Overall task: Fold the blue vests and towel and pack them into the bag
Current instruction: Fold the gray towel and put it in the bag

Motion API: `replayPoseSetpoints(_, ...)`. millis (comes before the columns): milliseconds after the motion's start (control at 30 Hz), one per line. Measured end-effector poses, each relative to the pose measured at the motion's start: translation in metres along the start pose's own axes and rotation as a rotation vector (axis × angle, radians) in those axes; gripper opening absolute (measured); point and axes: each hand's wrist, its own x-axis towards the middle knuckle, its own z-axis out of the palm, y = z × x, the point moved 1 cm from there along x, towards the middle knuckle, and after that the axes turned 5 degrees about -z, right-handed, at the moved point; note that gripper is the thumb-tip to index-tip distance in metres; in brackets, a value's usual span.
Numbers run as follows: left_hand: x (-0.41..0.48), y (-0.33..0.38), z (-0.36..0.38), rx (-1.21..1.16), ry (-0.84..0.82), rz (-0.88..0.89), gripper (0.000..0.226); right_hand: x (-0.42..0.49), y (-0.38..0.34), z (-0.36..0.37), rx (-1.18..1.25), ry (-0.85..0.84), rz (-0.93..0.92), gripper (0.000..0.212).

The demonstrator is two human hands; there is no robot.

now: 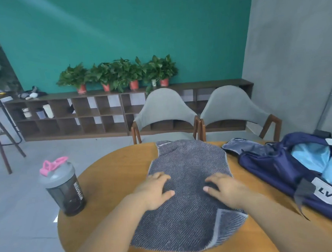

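A person's two hands press flat on a grey towel (188, 209) spread across a round wooden bench (110, 188), the left hand (156, 191) and right hand (227, 190) side by side near the cloth's middle, the fingers (162, 177) of both released and stretched forward, grasping nothing. The towel runs from the bench's far edge toward the person, and its near right corner is turned over, showing a paler border. To the right, a navy bag (278, 167) lies open on the bench just beside the towel, with light blue vests (318, 158) already tucked inside and a white label bearing the letters "LVQU" on its near side. At the bench's left edge stands a dark shaker bottle (64, 190) with a grey lid and pink cap, well apart from the towel. Two grey chairs (164, 110) face the bench from the far side. Behind them, a low brown shelf (72, 116) carries a row of potted plants (118, 74) against a green wall (115, 27).
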Motion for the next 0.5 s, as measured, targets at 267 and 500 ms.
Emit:
replayPoseSetpoints(267,0.024,0.017,0.02,0.202,0.271,0.112,0.034,0.025,-0.01,0.001,-0.148,0.277,-0.003,0.041)
replayPoseSetpoints(500,0.061,0.018,0.032,0.182,0.33,0.029,0.043,0.055,-0.01,0.017,-0.12,0.189,0.056,0.051)
